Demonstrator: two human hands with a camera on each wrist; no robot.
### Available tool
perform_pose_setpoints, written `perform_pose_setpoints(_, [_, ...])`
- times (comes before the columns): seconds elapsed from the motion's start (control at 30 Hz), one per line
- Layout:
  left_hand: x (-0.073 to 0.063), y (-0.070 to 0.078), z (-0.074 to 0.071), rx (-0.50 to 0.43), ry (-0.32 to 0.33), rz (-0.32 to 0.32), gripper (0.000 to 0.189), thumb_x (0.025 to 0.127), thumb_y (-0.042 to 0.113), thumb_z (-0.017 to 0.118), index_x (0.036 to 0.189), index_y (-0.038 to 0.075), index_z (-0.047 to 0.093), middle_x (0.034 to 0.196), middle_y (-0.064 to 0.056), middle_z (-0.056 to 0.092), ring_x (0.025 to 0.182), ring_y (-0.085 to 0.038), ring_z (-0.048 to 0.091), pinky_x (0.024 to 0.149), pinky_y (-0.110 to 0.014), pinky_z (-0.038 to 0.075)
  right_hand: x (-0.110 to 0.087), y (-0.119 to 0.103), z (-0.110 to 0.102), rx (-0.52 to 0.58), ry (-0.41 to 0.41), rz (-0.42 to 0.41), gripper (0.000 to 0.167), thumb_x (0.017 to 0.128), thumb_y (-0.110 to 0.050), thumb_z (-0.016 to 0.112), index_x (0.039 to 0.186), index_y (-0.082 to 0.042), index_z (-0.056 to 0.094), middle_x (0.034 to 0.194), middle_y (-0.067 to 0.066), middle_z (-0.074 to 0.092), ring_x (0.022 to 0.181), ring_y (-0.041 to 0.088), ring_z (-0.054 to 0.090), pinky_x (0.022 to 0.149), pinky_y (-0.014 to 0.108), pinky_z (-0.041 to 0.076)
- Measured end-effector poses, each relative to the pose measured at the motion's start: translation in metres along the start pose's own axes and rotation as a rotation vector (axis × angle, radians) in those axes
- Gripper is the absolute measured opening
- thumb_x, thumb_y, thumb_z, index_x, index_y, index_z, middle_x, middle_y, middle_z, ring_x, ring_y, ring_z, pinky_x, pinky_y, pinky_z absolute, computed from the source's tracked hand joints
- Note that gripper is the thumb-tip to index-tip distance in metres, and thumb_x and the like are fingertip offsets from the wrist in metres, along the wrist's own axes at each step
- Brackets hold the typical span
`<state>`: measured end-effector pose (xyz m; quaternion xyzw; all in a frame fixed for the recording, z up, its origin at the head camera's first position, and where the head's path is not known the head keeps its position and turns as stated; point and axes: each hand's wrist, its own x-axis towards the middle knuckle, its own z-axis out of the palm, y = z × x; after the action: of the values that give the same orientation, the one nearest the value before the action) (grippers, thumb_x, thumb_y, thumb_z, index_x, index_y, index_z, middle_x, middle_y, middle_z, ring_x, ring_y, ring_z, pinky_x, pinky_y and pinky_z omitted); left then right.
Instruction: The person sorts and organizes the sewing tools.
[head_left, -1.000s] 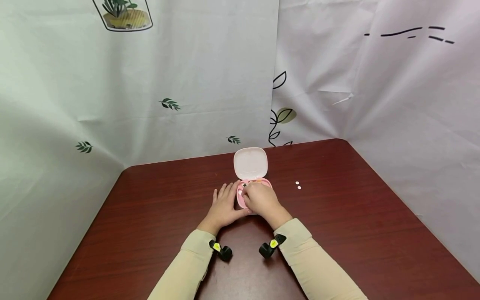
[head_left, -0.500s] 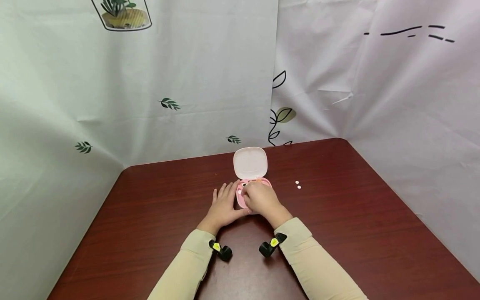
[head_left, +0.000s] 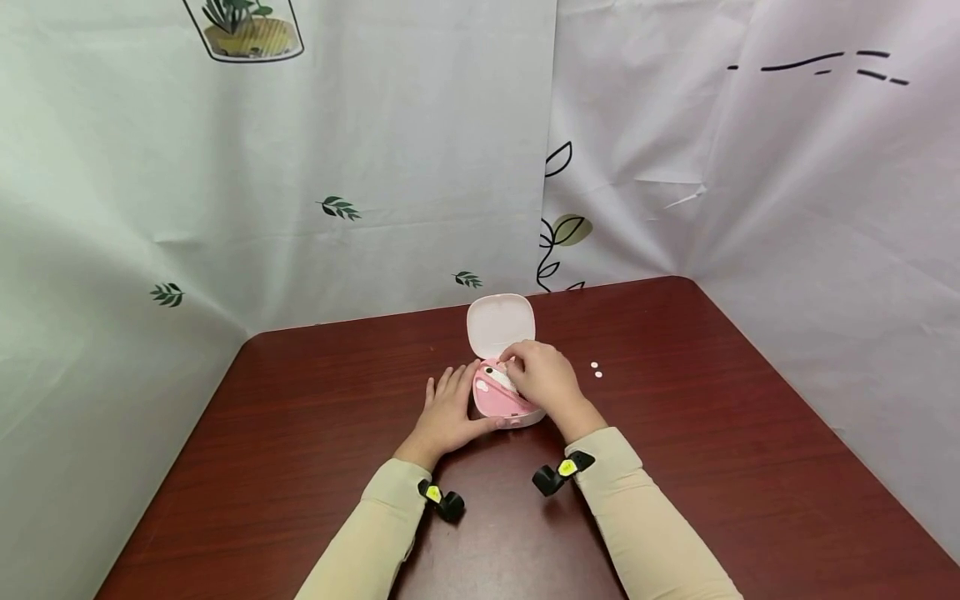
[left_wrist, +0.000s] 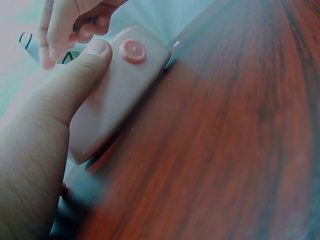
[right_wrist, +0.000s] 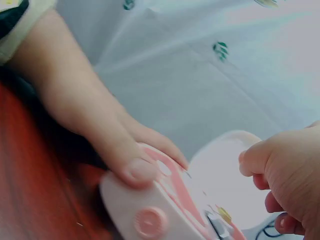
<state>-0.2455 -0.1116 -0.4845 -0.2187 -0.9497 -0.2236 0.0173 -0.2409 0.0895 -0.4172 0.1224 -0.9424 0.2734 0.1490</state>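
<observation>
A pink and white pill box (head_left: pixel 498 404) stands on the table with its lid (head_left: pixel 501 323) swung back behind it. My left hand (head_left: pixel 444 421) braces the box with fairly straight fingers along its left side and the thumb at the front wall, left of the round pink button (left_wrist: pixel 133 51). Over the right part of the box is my right hand (head_left: pixel 543 375), fingers bent and pointing down; I cannot tell whether something small is between them. Pink compartments, a white piece with a dark spot and a metal strip (right_wrist: pixel 218 225) show inside.
Two small white tablets (head_left: pixel 598 375) lie on the dark red table (head_left: pixel 712 433) to the right of the box. White printed cloth (head_left: pixel 405 150) hangs behind and beside the table. Each wrist carries a small black camera (head_left: pixel 551 478).
My right hand has lifted off the front of the pill box and shifted up and to the right, uncovering its pink inside. My left hand stays where it was.
</observation>
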Motion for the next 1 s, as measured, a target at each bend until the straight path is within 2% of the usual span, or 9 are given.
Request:
perform_pose_setpoints(0.1, [0.000, 0.000, 0.001, 0.002, -0.003, -0.002, 0.108, 0.078, 0.075, 0.065, 0.162, 0.021, 0.022, 0.162, -0.010, 0.034, 0.151, -0.037, 0.023, 0.119, -0.065, 0.006, 0.001, 0.008, -0.006, 0.032, 0.027, 0.042, 0.014, 0.091, -0.011, 0.066, 0.098, -0.016, 0.077, 0.086, 0.000, 0.065, 0.071, 0.018, 0.054, 0.064, 0.035, 0.046])
perform_pose_setpoints(0.17, [0.000, -0.001, 0.001, 0.001, -0.003, -0.002, 0.108, 0.078, 0.075, 0.065, 0.162, 0.022, 0.022, 0.161, -0.011, 0.034, 0.151, -0.037, 0.023, 0.119, -0.065, 0.006, 0.001, 0.012, -0.009, 0.054, 0.012, 0.036, 0.013, 0.090, -0.012, 0.067, 0.098, -0.016, 0.077, 0.080, -0.001, 0.062, 0.069, 0.017, 0.052, 0.062, 0.033, 0.044])
perform_pose_setpoints(0.33, [0.000, -0.002, 0.001, -0.007, 0.009, 0.006, 0.108, 0.078, 0.076, 0.065, 0.162, 0.022, 0.022, 0.160, -0.014, 0.035, 0.150, -0.040, 0.024, 0.118, -0.067, 0.007, 0.002, 0.015, -0.009, 0.069, -0.203, -0.100, 0.015, 0.086, -0.010, 0.068, 0.093, -0.017, 0.078, 0.069, -0.006, 0.061, 0.065, 0.012, 0.052, 0.060, 0.029, 0.044])
perform_pose_setpoints(0.4, [0.000, -0.001, 0.001, -0.009, 0.008, 0.007, 0.108, 0.078, 0.076, 0.065, 0.162, 0.022, 0.022, 0.160, -0.013, 0.035, 0.150, -0.041, 0.023, 0.118, -0.067, 0.007, 0.001, 0.014, -0.007, 0.044, -0.284, -0.151, 0.015, 0.085, -0.010, 0.068, 0.091, -0.020, 0.079, 0.074, -0.007, 0.065, 0.067, 0.012, 0.053, 0.062, 0.029, 0.045])
perform_pose_setpoints(0.47, [0.000, -0.001, 0.002, -0.005, 0.011, 0.010, 0.109, 0.078, 0.076, 0.065, 0.162, 0.021, 0.022, 0.161, -0.013, 0.035, 0.149, -0.041, 0.024, 0.118, -0.067, 0.007, 0.001, 0.012, -0.005, 0.011, -0.321, -0.192, 0.016, 0.083, -0.011, 0.070, 0.089, -0.021, 0.080, 0.084, -0.006, 0.070, 0.072, 0.013, 0.056, 0.067, 0.030, 0.048])
perform_pose_setpoints(0.57, [0.000, -0.002, 0.002, 0.003, 0.016, 0.011, 0.109, 0.078, 0.077, 0.064, 0.162, 0.021, 0.023, 0.161, -0.012, 0.035, 0.149, -0.042, 0.024, 0.118, -0.067, 0.008, -0.001, 0.008, -0.003, -0.031, -0.346, -0.210, 0.015, 0.084, -0.013, 0.071, 0.089, -0.023, 0.081, 0.089, -0.006, 0.071, 0.080, 0.014, 0.059, 0.072, 0.033, 0.050])
perform_pose_setpoints(0.7, [0.001, -0.002, 0.003, 0.006, 0.021, 0.011, 0.109, 0.078, 0.078, 0.063, 0.162, 0.021, 0.023, 0.161, -0.012, 0.035, 0.149, -0.042, 0.025, 0.118, -0.067, 0.008, -0.002, 0.003, -0.001, -0.074, -0.371, -0.209, 0.014, 0.086, -0.016, 0.071, 0.090, -0.024, 0.081, 0.081, -0.010, 0.069, 0.085, 0.015, 0.061, 0.076, 0.035, 0.051])
perform_pose_setpoints(0.87, [0.001, -0.001, 0.003, 0.004, 0.026, 0.014, 0.110, 0.077, 0.078, 0.064, 0.161, 0.020, 0.024, 0.160, -0.012, 0.035, 0.149, -0.042, 0.025, 0.117, -0.068, 0.008, -0.003, 0.001, 0.001, -0.097, -0.378, -0.194, 0.014, 0.087, -0.017, 0.071, 0.089, -0.026, 0.081, 0.076, -0.013, 0.066, 0.085, 0.015, 0.060, 0.074, 0.036, 0.051])
perform_pose_setpoints(1.0, [0.001, -0.001, 0.002, 0.010, 0.025, 0.014, 0.110, 0.078, 0.078, 0.064, 0.161, 0.019, 0.024, 0.160, -0.013, 0.036, 0.149, -0.042, 0.025, 0.117, -0.068, 0.009, -0.004, 0.002, 0.001, -0.112, -0.366, -0.192, 0.014, 0.086, -0.016, 0.072, 0.088, -0.026, 0.081, 0.079, -0.010, 0.066, 0.082, 0.014, 0.059, 0.072, 0.035, 0.051])
